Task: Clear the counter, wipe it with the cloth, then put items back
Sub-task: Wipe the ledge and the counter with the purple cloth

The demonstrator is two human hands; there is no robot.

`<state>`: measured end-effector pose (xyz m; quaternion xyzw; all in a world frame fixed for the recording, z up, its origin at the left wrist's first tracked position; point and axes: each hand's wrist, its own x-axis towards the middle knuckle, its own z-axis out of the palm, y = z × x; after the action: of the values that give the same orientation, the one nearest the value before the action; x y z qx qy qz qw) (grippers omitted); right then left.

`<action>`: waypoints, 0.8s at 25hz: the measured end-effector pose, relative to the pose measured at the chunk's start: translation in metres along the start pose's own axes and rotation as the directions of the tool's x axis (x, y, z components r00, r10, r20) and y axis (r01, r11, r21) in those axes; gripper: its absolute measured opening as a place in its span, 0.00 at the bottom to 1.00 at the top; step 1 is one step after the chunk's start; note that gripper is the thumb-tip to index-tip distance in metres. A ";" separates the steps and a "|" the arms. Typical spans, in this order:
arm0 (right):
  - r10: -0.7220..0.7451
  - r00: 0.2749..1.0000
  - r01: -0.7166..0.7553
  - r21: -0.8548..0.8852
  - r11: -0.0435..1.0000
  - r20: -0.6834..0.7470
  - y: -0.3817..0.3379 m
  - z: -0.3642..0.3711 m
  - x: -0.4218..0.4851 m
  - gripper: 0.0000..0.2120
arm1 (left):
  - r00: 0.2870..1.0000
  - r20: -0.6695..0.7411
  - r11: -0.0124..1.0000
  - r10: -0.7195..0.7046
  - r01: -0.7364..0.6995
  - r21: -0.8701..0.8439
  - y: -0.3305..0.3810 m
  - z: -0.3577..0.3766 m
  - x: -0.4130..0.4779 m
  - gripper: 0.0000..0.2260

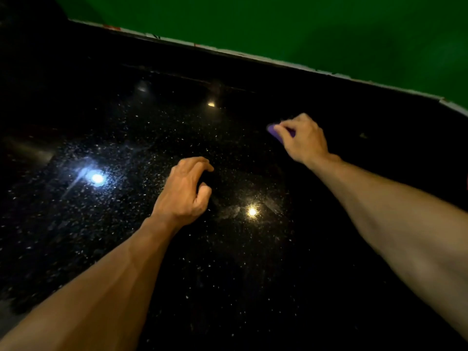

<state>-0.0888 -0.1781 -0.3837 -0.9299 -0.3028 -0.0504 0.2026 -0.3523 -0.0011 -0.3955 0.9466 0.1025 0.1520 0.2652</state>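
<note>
The counter (228, 274) is black speckled stone, glossy, with bright light reflections on it. My right hand (304, 138) presses down on a small purple cloth (274, 133) at the far right of the counter; only a purple corner shows past the fingers. My left hand (186, 188) hovers near the middle of the counter with its fingers curled and apart, holding nothing. No other items are seen on the counter.
A green wall (304, 26) rises behind the counter's pale back edge (278, 60). A small speck (363, 135) lies on the counter to the right of my right hand. The far left is dark and hard to read.
</note>
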 end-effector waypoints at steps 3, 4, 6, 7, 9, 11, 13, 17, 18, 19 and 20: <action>-0.057 0.998 0.057 0.009 0.998 0.001 -0.020 0.002 -0.040 0.12 | 1.000 -0.005 1.000 0.008 -0.008 -0.004 -0.001 0.001 -0.001 0.21; -0.134 0.991 0.134 0.041 0.990 -0.007 -0.029 0.000 -0.060 0.11 | 1.000 -0.007 1.000 0.003 -0.003 -0.019 -0.001 0.000 0.000 0.21; -0.309 0.951 0.306 0.127 0.944 0.003 -0.047 -0.009 -0.113 0.11 | 1.000 -0.008 0.998 -0.017 0.016 -0.059 0.000 -0.002 -0.001 0.21; -0.385 0.922 0.375 0.156 0.914 0.038 -0.053 -0.012 -0.141 0.12 | 1.000 -0.005 0.997 -0.025 0.024 -0.077 0.000 -0.002 -0.002 0.21; -0.474 0.867 0.441 0.202 0.874 0.155 -0.062 -0.022 -0.181 0.12 | 0.999 0.000 0.991 -0.052 0.051 -0.123 0.002 -0.006 -0.003 0.21; -0.428 0.888 0.393 0.206 0.896 0.169 -0.063 -0.031 -0.193 0.13 | 0.997 0.011 0.985 -0.072 0.073 -0.157 0.002 -0.014 -0.003 0.21; -0.389 0.913 0.375 0.121 0.919 0.127 -0.058 -0.036 -0.190 0.20 | 0.998 0.035 0.987 -0.058 0.063 -0.149 -0.003 -0.023 -0.004 0.21; -0.636 0.740 0.649 0.011 0.760 0.219 -0.061 -0.025 -0.184 0.18 | 0.999 0.001 0.999 -0.046 0.046 0.026 -0.033 -0.041 -0.013 0.19; -0.627 0.758 0.630 0.052 0.775 0.179 -0.062 -0.022 -0.174 0.16 | 0.999 -0.007 0.997 -0.039 0.039 0.065 -0.041 -0.044 -0.015 0.19; -0.556 0.823 0.548 0.096 0.831 0.112 -0.066 -0.021 -0.158 0.15 | 1.000 -0.010 0.994 -0.029 0.030 0.102 -0.046 -0.045 -0.014 0.19; -0.429 0.902 0.420 0.128 0.898 0.044 -0.071 -0.020 -0.138 0.15 | 1.000 -0.013 0.991 -0.025 0.026 0.134 -0.050 -0.045 -0.012 0.19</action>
<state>-0.2417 -0.2092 -0.3712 -0.8294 -0.5076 -0.0427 0.2292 -0.3843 0.0586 -0.3881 0.9601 0.1262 0.1466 0.2022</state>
